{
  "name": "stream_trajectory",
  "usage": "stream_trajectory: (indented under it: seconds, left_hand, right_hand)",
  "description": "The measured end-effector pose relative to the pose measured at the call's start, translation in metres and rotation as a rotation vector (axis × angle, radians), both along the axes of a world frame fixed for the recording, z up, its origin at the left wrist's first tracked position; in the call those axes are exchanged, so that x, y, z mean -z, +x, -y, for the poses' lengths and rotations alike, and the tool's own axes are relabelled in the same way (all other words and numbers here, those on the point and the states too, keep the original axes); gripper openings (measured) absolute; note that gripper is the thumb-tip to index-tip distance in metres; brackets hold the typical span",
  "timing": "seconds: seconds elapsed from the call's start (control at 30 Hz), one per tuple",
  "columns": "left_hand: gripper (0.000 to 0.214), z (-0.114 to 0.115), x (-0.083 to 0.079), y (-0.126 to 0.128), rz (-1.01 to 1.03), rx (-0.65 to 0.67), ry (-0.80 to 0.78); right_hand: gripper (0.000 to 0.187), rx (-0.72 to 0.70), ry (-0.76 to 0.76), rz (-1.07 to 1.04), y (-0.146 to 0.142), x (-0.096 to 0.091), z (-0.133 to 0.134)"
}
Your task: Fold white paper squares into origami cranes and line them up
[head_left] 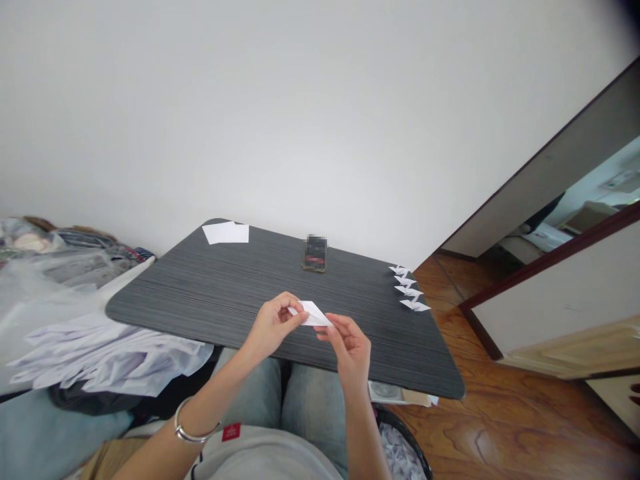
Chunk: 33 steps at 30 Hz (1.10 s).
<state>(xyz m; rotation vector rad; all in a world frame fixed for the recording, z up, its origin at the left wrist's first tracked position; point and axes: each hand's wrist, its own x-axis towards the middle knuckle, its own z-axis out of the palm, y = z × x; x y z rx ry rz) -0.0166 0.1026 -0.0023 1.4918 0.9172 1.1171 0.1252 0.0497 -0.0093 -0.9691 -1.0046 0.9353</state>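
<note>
A small piece of folded white paper (314, 313) is held above the near part of the dark table. My left hand (278, 321) pinches its left end between thumb and fingers. At the right end, my right hand (349, 339) grips the pointed corner with thumb and fingertips. Several folded paper cranes (414, 305) stand in a row along the table's right edge. Flat white paper sheets (225, 233) lie at the far left corner.
The dark wood-grain table (240, 283) stands against a white wall. A phone (315, 253) lies near its back edge. Clothes and plastic bags (100, 353) are heaped at the left. Below right, a black bin (400, 447) holds many white paper pieces.
</note>
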Motion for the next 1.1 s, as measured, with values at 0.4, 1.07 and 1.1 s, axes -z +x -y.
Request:
stream_trajectory:
  seconds: [0.4, 1.07, 1.1]
  left_hand:
    - [0.014, 0.0010, -0.0017, 0.0029, -0.021, -0.031, 0.051]
    - [0.011, 0.0018, -0.0020, 0.0025, -0.129, -0.051, 0.124]
    - [0.011, 0.0017, -0.0016, 0.0025, -0.133, -0.052, 0.126]
  right_hand:
    - [0.015, 0.106, -0.075, 0.047, -0.0029, 0.0024, -0.0025]
    - [0.017, 0.066, -0.124, -0.015, 0.0008, -0.0002, -0.0036]
    - [0.017, 0.061, -0.122, -0.017, 0.0005, -0.0003, -0.0038]
